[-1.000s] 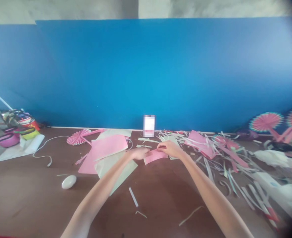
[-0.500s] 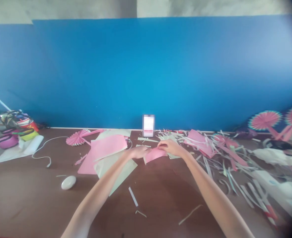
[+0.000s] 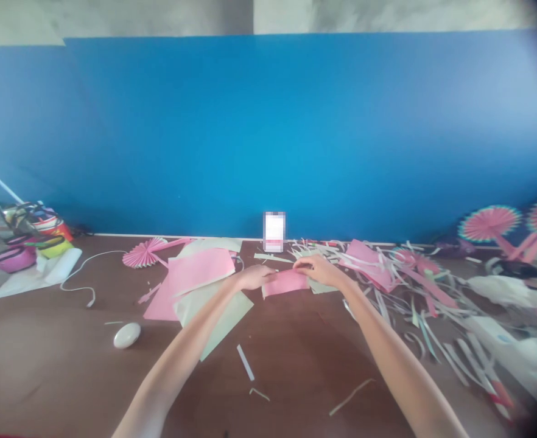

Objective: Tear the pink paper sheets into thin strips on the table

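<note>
A small piece of pink paper [image 3: 287, 283] lies between my two hands near the far side of the brown table. My left hand [image 3: 254, 277] is closed on its left end, thumb side toward the paper. At the upper right edge, the bent fingers of my right hand [image 3: 316, 267] pinch the same paper. Just left of my left hand are larger pink sheets [image 3: 200, 271] and a pale green sheet [image 3: 225, 325]. Another pale sheet [image 3: 323, 287] shows partly under my right hand.
A phone [image 3: 274, 231] stands against the blue wall. White paper strips and pink scraps [image 3: 373, 264] heap at the right, near pink folded fans [image 3: 490, 224]. A white oval object [image 3: 126, 335], a cable [image 3: 91, 292] and another pink fan [image 3: 143, 254] are at the left.
The pink paper now lies straighter and shows wider between my hands. My right hand has shifted slightly to the right; my left hand has moved a little left.
</note>
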`<state>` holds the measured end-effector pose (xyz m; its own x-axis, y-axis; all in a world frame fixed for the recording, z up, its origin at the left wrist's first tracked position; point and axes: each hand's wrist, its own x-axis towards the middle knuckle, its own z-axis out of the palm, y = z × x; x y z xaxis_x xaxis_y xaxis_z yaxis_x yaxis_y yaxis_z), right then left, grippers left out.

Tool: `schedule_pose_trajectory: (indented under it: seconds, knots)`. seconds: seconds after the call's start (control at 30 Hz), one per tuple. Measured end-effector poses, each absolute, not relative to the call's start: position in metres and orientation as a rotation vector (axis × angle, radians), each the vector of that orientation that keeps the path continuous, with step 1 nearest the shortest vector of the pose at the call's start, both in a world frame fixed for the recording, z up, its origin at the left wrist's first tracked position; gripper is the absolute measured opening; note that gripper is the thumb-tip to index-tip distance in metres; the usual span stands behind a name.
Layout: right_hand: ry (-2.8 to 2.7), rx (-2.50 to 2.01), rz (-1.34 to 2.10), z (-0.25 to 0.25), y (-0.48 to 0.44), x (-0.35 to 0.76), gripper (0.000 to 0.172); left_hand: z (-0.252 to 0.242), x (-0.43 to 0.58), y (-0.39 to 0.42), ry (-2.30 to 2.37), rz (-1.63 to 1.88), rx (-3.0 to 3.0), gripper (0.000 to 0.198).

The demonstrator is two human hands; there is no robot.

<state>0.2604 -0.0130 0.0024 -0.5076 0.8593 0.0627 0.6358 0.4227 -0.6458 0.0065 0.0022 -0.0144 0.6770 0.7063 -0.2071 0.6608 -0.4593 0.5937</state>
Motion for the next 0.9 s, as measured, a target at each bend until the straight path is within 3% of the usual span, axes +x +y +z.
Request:
schedule_pose_trajectory:
  seconds: [0.9]
  knots:
    - [-2.237,-1.325,0.861,0.026,-0.022,0.272,0.037,-0.010,-0.006,0.012,0.725,-0.029,1.913,0.049]
